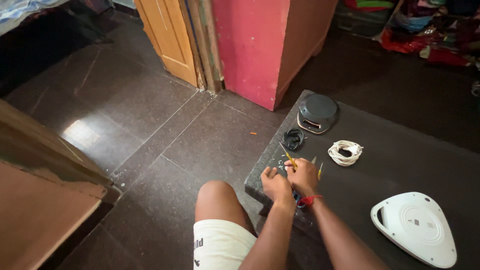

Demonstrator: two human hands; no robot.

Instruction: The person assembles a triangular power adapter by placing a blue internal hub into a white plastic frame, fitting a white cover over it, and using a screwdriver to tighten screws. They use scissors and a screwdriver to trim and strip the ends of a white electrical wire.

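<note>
Yellow-handled tool [289, 159] in right hand [302, 176], grip closed round it, left hand [275, 183] grip unclear, dark mat [400, 155] beneath.

One head view, looking down past your knee

Your camera sits on your head, tilted down and forward over the low dark table [400, 150] at arm's length. Your left hand [275, 184] and right hand [303, 176] lie low and centre. Beyond the table it takes in tiled floor [150, 115], a pink pillar [250, 50] and a door [167, 35].
</note>
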